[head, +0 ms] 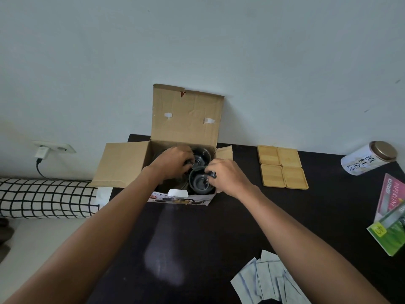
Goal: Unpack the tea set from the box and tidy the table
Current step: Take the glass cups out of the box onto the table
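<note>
An open cardboard box (122, 163) stands at the far edge of the dark table (219, 233), its lid flap up against the wall. Inside it are dark glass cups: a near cup (198, 183) and a far cup (202, 155). My right hand (228, 176) pinches the handle of the near cup at the box's right side. My left hand (174, 162) reaches into the box's middle, its fingers closed around a cup handle between the two cups; what lies under the hand is hidden.
Several bamboo coasters (282, 166) lie in a square right of the box. A white tea tin (368, 159) lies on its side far right, with a pink packet (390, 198) and a green box (388, 233). Grey sachets (267, 279) lie near me. A checked cushion (43, 197) sits left.
</note>
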